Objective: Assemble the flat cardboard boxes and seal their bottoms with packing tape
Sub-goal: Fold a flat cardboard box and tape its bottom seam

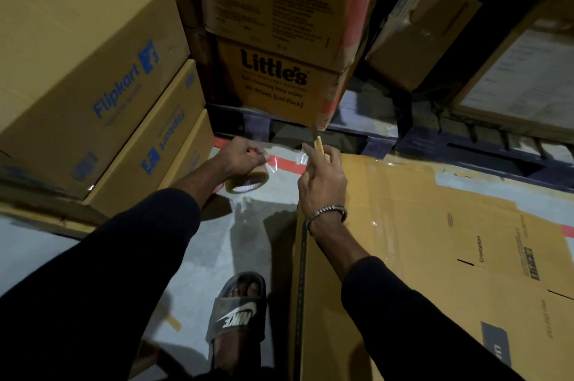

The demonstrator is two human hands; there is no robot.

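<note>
My left hand [239, 157] grips a roll of clear packing tape [247, 180] above the floor. A strip of clear tape [285, 165] stretches from the roll to my right hand [323, 182]. That hand pinches the strip's end together with a small yellowish cutter [320, 144], its dark blade pointing up. Just right of and below my right hand lies a brown Crompton cardboard box [435, 256], its taped flaps facing up.
Stacked Flipkart boxes [93, 70] stand at the left. A Little's wipes carton [279, 79] sits on a dark pallet [357, 129] straight ahead, with more cartons at the right. My sandalled foot [239, 309] rests on the grey floor beside the box.
</note>
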